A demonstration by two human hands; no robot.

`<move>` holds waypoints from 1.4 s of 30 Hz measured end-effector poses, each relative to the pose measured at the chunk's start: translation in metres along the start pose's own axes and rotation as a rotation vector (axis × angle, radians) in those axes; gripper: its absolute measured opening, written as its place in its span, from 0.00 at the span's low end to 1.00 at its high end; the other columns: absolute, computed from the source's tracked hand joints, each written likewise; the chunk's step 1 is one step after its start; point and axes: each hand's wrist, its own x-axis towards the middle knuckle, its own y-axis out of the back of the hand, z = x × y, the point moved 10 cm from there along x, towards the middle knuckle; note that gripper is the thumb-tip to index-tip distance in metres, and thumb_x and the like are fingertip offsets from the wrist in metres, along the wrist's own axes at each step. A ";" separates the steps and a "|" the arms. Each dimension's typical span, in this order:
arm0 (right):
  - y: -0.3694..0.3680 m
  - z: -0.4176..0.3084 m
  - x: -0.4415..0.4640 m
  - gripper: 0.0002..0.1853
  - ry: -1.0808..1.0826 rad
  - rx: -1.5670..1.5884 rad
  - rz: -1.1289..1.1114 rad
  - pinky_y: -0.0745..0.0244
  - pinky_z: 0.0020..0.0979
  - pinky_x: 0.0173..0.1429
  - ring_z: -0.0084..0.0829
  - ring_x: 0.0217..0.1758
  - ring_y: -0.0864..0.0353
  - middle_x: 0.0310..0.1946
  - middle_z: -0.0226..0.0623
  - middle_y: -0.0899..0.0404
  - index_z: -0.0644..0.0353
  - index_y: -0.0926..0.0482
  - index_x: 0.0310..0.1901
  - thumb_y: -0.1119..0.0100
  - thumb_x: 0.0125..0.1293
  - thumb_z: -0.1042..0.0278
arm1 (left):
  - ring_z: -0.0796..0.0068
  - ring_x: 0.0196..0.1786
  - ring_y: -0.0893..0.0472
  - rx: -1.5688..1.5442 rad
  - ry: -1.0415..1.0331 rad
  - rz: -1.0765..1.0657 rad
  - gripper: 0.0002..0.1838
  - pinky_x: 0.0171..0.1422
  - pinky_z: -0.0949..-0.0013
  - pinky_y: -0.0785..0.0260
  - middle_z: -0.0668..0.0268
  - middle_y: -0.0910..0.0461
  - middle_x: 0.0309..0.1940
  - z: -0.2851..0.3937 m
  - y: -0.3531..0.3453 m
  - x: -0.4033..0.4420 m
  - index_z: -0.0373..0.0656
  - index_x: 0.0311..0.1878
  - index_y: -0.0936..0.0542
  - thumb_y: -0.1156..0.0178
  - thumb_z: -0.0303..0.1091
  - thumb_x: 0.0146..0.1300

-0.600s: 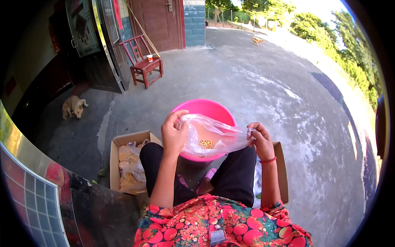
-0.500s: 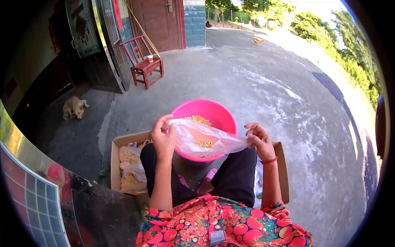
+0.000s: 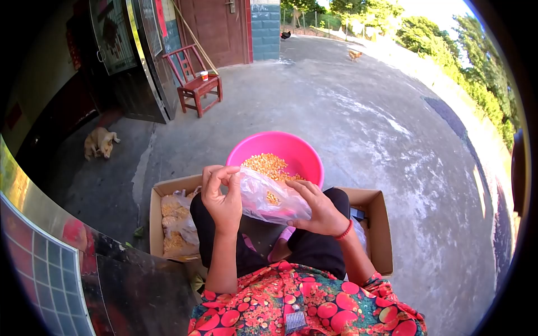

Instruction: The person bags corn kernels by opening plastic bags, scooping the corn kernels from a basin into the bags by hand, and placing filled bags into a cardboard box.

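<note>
Plastic bag (image 3: 262, 208) spans the pink basin's (image 3: 315, 159) near side; left hand (image 3: 223, 207) pinches its left edge, right hand (image 3: 325, 215) clasps its right end, probably cradling the kernels (image 3: 272, 198) inside.

grey concrete floor (image 3: 358, 134) | red wooden chair (image 3: 199, 87) | sunlit trees (image 3: 437, 42)

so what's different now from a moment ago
The right hand has moved left towards the left hand, its thumb and fingers now spread around the bag, which is less stretched. More corn shows in the tub. The left hand still pinches the bag; the dog and chair stayed put.
</note>
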 end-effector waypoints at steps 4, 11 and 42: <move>-0.029 0.047 -0.015 0.14 -0.172 -0.078 0.023 0.26 0.35 0.37 0.46 0.34 0.21 0.28 0.47 0.23 0.61 0.26 0.47 0.47 0.57 0.75 | 0.74 0.45 0.31 0.028 0.060 -0.115 0.23 0.51 0.72 0.37 0.64 0.30 0.44 -0.002 -0.011 -0.002 0.39 0.51 0.29 0.36 0.21 0.49; 0.027 0.078 -0.028 0.04 -0.362 0.103 0.360 0.31 0.32 0.30 0.39 0.24 0.24 0.21 0.46 0.28 0.64 0.27 0.37 0.52 0.62 0.78 | 0.69 0.55 0.28 0.117 0.408 -0.219 0.38 0.56 0.62 0.33 0.57 0.30 0.55 -0.094 0.003 -0.047 0.40 0.65 0.39 0.33 0.28 0.49; -0.024 0.064 -0.017 0.54 -0.092 0.142 -0.014 0.48 0.39 0.71 0.46 0.69 0.46 0.67 0.49 0.47 0.62 0.52 0.69 0.29 0.39 0.70 | 0.84 0.32 0.27 -0.503 0.467 -0.335 0.05 0.39 0.81 0.35 0.71 0.27 0.33 0.007 -0.037 -0.034 0.38 0.35 0.23 0.40 0.18 0.55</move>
